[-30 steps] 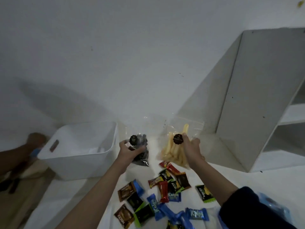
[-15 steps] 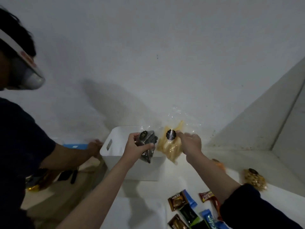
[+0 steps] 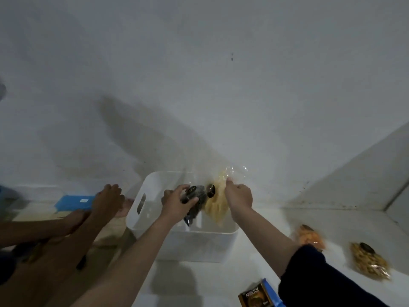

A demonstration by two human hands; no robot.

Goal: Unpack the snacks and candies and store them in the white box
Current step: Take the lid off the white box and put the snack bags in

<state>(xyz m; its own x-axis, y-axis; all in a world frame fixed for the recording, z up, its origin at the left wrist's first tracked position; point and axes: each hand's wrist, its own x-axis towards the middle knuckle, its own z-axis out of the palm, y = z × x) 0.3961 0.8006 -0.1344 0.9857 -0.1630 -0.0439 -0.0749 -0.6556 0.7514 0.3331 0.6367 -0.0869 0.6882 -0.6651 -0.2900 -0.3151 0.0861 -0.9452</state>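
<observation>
Centrally, a white box (image 3: pixel 155 209) with a cut-out handle slot in its left wall stands on a pale bench (image 3: pixel 276 220), close to a plain grey-white wall. Two bare forearms reach over its open top from the lower edge of the view. The left hand (image 3: pixel 177 203) has its fingers curled round a clear bag of dark snacks (image 3: pixel 194 207), gripping it near the top so the bag hangs down inside the rim of the box. Just beside it, the right hand (image 3: pixel 240 197) pinches the crinkled top of a clear bag of pale yellow stick snacks (image 3: pixel 215 207), which also hangs over the inside of the box. The two bags touch side by side, each bearing a small round dark sticker. What lies on the box floor beneath them cannot be made out.

To the right on the bench, well apart from the box, lie a bag of orange snacks (image 3: pixel 309 237) and, farther right, a bag of golden-brown snacks (image 3: pixel 369 261). At the bottom edge, near the right sleeve, sits a brown and blue wrapped candy (image 3: pixel 257 295) printed "Nextar".

To the left of the box, another person's hand (image 3: pixel 108 199) rests near the box's side, beside a flat blue object (image 3: pixel 73 201).
</observation>
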